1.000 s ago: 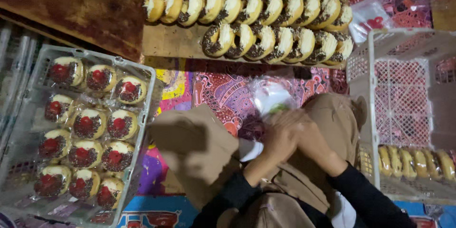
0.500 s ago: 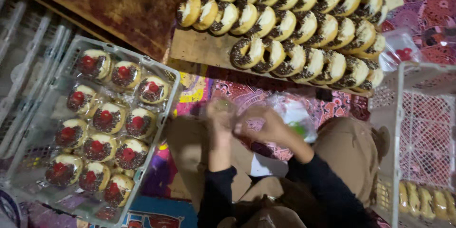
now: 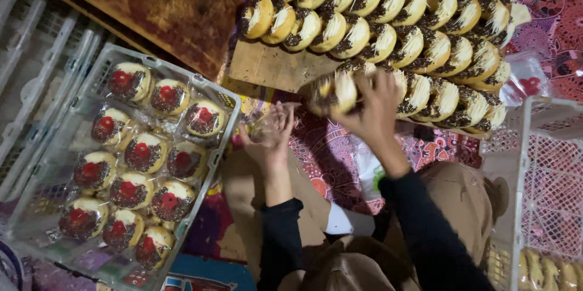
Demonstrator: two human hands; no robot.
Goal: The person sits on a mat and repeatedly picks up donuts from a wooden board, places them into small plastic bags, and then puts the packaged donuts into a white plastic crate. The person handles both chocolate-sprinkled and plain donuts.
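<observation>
Seated cross-legged on a patterned cloth (image 3: pixel 340 157), facing rows of chocolate-coated pastries. Right hand (image 3: pixel 373 106) clenched around one pastry (image 3: pixel 334 91), lifted clear at the near edge of the wooden board (image 3: pixel 267 66), apparently taken from the front row since that row lies closest to reach. Left hand (image 3: pixel 270 130) raised beside it with fingers spread, pinching what looks like a thin clear bag (image 3: pixel 258 124), probably held open to receive; blurred, so hard to confirm. On the left, a clear plastic crate (image 3: pixel 215 145) filled with wrapped pastries bearing red centres, laid flat in a single layer, likely so the toppings stay unsquashed. On the right, a white lattice crate (image 3: pixel 534 169) with pale pieces in its lower corner.
</observation>
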